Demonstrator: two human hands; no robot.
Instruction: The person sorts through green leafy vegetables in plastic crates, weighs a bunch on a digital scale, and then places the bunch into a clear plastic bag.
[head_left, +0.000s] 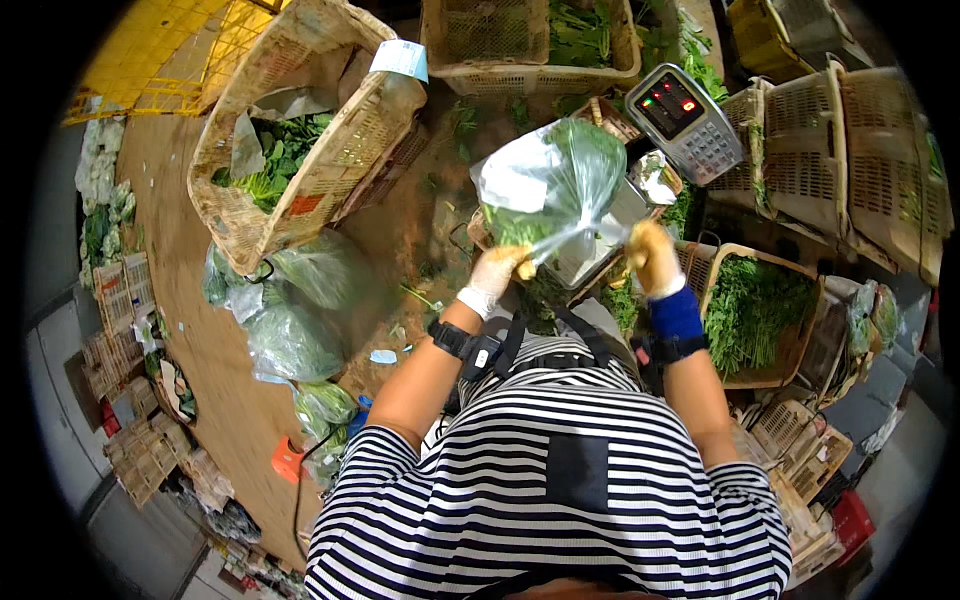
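A clear plastic bag of leafy greens (592, 161) hangs in front of me, its top gathered and twisted. A white patch, perhaps paper or a label, shows on its left side. My left hand (499, 276), in a white and tan work glove, grips one side of the bag's gathered neck. On the other side, my gloved right hand (651, 253) is shut on the opposite end of the plastic and looks motion-blurred. Partly hidden behind the bag is the metal platform (581, 262) of a weighing scale. Its keypad display unit (684, 124), with lit red digits, stands to the upper right.
A tall plastic crate (315, 187) with greens stands upper left. Filled plastic bags (292, 337) lie on the floor below it. At right are a crate of leafy greens (765, 315) and stacked crates (802, 150). Another crate (525, 79) stands ahead. Leaf scraps litter the floor.
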